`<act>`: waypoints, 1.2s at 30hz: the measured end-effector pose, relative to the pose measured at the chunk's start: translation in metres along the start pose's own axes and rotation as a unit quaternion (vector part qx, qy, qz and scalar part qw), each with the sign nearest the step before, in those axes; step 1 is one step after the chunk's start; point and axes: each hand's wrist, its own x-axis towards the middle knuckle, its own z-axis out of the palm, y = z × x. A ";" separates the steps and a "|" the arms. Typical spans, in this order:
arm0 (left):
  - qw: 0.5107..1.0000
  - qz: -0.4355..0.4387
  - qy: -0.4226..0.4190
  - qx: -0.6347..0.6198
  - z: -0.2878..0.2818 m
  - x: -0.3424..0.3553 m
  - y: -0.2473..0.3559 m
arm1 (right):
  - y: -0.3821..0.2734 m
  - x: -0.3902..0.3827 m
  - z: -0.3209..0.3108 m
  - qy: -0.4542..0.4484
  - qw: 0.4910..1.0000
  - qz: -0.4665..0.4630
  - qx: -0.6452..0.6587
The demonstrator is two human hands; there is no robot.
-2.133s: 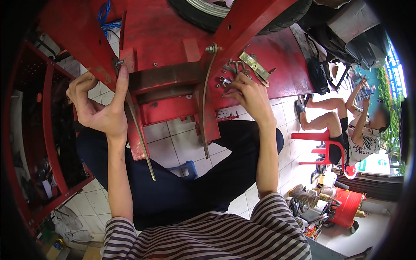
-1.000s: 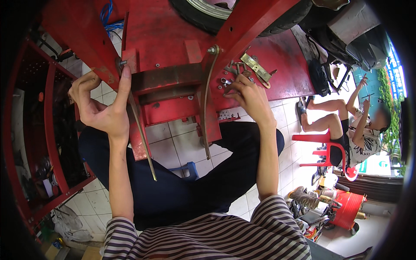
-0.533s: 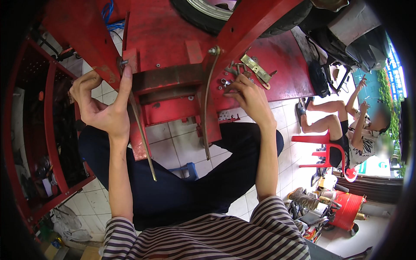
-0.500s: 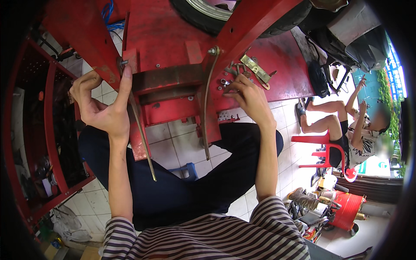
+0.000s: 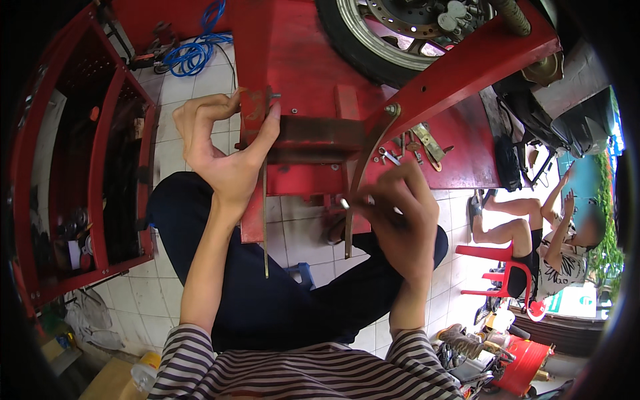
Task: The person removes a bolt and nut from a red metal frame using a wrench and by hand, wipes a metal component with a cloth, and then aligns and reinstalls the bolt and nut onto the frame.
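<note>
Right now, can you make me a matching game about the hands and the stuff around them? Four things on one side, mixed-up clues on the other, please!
Things:
1. left hand
2. right hand
3. long thin cord
4. plastic chair

Clues:
A. red, with a person sitting on it
B. blurred, holding what looks like a small shiny piece
C. blue and looped
D. thumb tip right by the end of a bolt

Right pairs: 1-D, 2-B, 3-C, 4-A
</note>
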 end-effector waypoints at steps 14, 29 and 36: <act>1.000 0.002 -0.007 0.005 -0.005 0.005 0.001 | -0.028 0.077 0.086 0.186 0.981 -0.011 -0.044; 1.000 0.005 -0.014 -0.015 -0.005 0.005 0.000 | -0.009 0.085 0.091 0.139 0.971 -0.045 0.189; 1.000 -0.006 -0.012 -0.012 -0.004 0.004 0.000 | -0.013 0.083 0.089 0.130 0.981 -0.008 0.147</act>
